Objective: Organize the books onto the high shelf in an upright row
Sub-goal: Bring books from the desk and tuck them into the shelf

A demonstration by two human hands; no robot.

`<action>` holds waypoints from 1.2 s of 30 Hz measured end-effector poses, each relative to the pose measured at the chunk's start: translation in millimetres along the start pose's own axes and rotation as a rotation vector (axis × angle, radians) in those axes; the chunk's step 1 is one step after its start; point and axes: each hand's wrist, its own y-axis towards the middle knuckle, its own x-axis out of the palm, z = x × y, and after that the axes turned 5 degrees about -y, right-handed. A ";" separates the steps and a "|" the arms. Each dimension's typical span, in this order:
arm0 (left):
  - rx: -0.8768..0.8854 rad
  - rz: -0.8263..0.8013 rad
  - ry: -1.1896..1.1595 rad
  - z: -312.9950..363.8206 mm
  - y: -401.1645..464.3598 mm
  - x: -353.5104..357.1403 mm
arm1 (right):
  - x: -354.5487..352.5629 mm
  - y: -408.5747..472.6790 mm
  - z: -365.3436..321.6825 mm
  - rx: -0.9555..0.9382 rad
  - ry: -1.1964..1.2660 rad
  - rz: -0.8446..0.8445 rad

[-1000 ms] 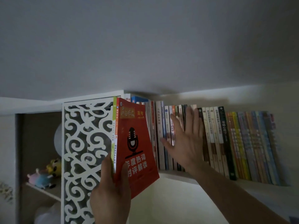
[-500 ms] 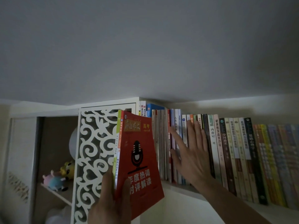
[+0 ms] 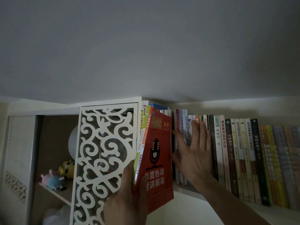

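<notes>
Left hand grips lower edge of red book, thumb on cover, with thinner books behind it; stack upright, top entering left end of high shelf. Right hand flat, fingers straight, pressing spines of row of books just right of red book. White fretwork panel beside stack. Plush toys on lower shelf, left.

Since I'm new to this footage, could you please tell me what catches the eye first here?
The red book with a microphone on its cover stands out at centre, gripped from below by the left hand along with thinner books. Right of it, the right hand lies flat against the spines of the row on the shelf. On the left is a white fretwork panel.
</notes>
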 end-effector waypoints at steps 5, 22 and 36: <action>0.062 -0.095 -0.006 0.7 14.2 10.5 | -8.6 -1.3 16.3 0.002 -0.039 -0.030; 0.039 -0.119 -0.089 29.1 72.4 65.1 | -30.7 4.6 26.3 0.005 -0.099 -0.123; 0.179 -0.280 -0.051 -6.9 21.3 141.2 | -38.5 6.6 16.2 0.048 0.023 -0.109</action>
